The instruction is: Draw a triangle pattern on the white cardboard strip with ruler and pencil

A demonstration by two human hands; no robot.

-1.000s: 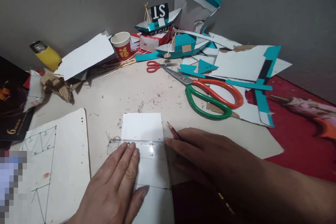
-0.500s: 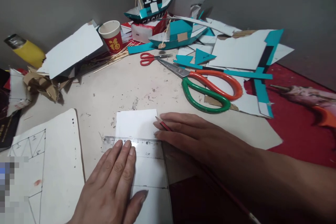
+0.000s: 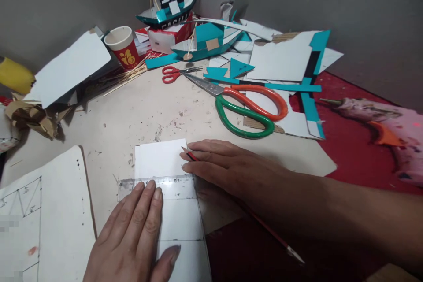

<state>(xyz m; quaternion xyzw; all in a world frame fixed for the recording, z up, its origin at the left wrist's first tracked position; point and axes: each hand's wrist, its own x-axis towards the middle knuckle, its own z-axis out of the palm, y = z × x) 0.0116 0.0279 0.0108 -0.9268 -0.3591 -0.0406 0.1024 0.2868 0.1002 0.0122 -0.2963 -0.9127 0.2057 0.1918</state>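
My left hand (image 3: 132, 229) lies flat, fingers stretched, across a clear plastic ruler (image 3: 176, 187). The ruler crosses a strip of white card (image 3: 158, 158) marked with pencil lines. My right hand (image 3: 218, 161) rests at the strip's right edge, just above the ruler's right end. It holds a red and black pencil (image 3: 192, 156) between its fingers. The pencil's sharpened tip lies over the card's upper right part; its far end sticks out below my right forearm. Part of the ruler and card is hidden under my left hand.
Large scissors (image 3: 244, 125) and small red scissors (image 3: 170, 75) lie beyond my hands. Card boats (image 3: 205, 50), a paper cup (image 3: 122, 46) and card scraps (image 3: 280, 61) line the wall. A pink glue gun (image 3: 373, 114) lies right; a drawn sheet (image 3: 62, 216) lies left.
The camera has turned slightly right, so the scene sits further left and more of the glue gun shows. Both hands keep about the same place on the ruler and card.
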